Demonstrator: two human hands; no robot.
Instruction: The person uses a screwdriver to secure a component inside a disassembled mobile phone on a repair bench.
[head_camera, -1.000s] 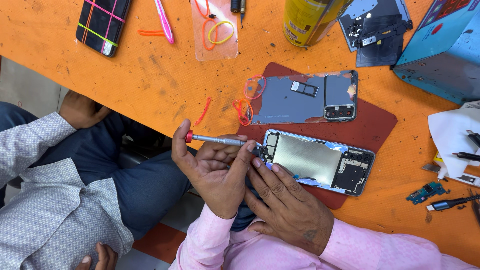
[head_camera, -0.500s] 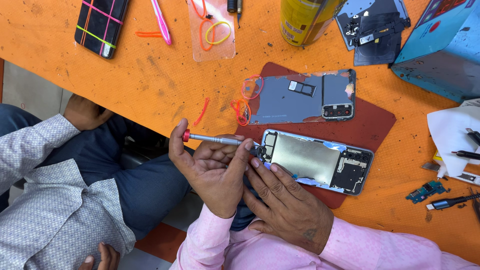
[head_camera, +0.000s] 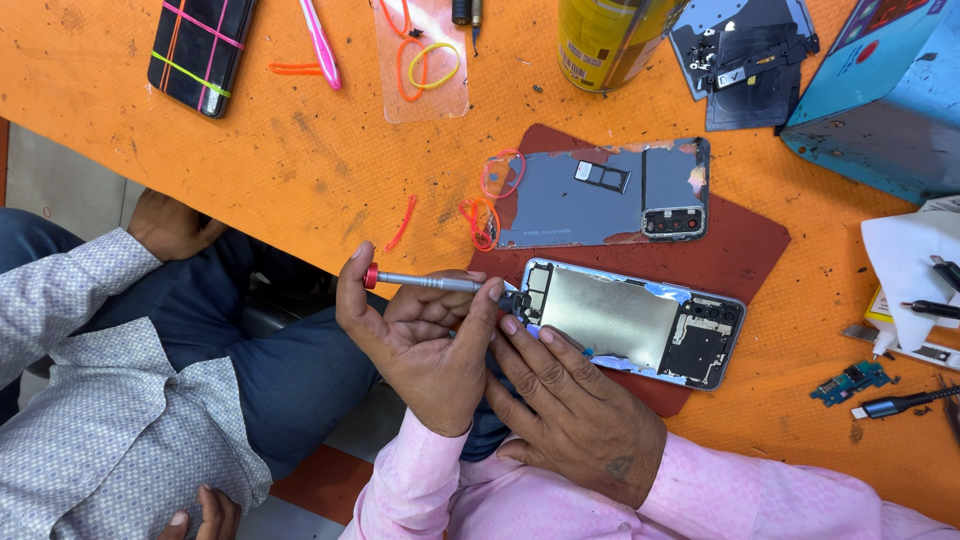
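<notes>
Phone (head_camera: 625, 325) lay opened on the red mat (head_camera: 745, 250), back cover (head_camera: 600, 195) already off and lying beyond it. At the phone's near corner, left hand (head_camera: 425, 345) fingers pinched a screwdriver (head_camera: 430, 283), tip at that corner; right hand (head_camera: 575, 415) fingers pressed the phone's edge. Boards appeared in place; the screws were too small to make out, and the tip was partly hidden.

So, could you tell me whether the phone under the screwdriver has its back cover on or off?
Off: the phone lies with its metal shield and circuitry exposed.
</notes>
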